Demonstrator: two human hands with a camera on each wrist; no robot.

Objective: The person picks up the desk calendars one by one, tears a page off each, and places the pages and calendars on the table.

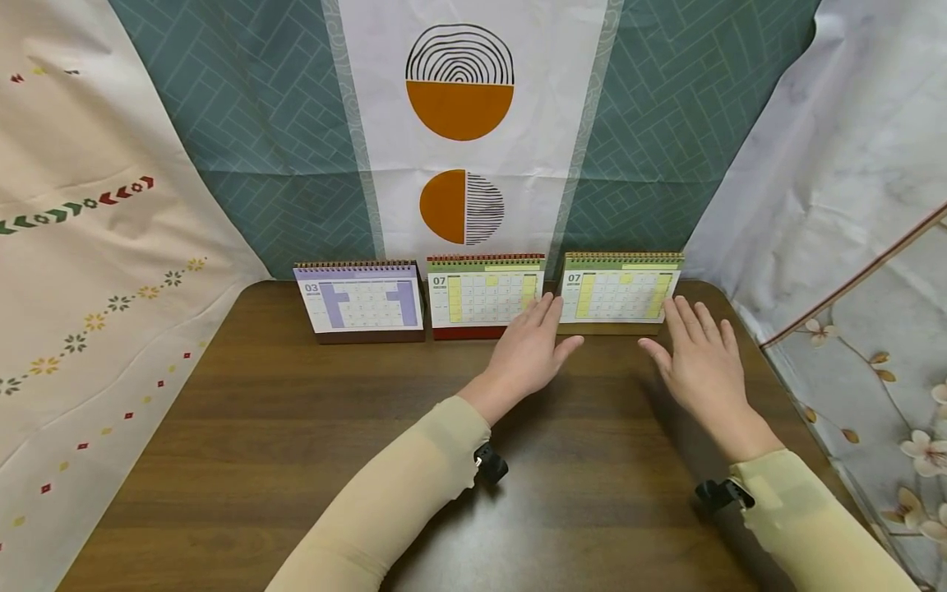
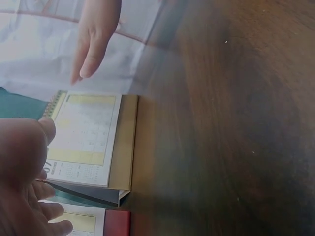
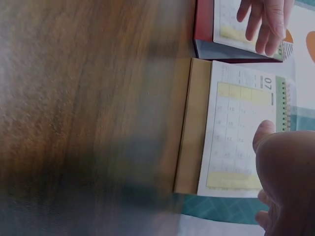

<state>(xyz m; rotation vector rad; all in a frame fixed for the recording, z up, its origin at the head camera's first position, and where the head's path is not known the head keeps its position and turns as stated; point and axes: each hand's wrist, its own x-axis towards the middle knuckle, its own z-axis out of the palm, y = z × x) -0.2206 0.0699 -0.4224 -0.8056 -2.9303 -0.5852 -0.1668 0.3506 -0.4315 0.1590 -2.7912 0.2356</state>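
Observation:
Three desk calendars stand in a row at the back of the wooden table. The purple calendar (image 1: 362, 300) on the left reads 03. In the middle is a red-based calendar (image 1: 481, 296) with a yellow-green 07 page. On the right stands a tan-based calendar (image 1: 620, 294), also showing 07. My left hand (image 1: 527, 345), fingers extended, is at the gap between the middle and right calendars, overlapping the middle one's lower right corner. My right hand (image 1: 703, 362) has its fingers straight beside the right calendar's right edge. Neither hand grips anything.
The brown table (image 1: 333, 444) stretches toward me in front of the calendars. A patterned cloth (image 1: 466, 148) hangs right behind them. Floral fabric (image 1: 866, 362) borders the right side, and a cream cloth (image 1: 111, 288) the left.

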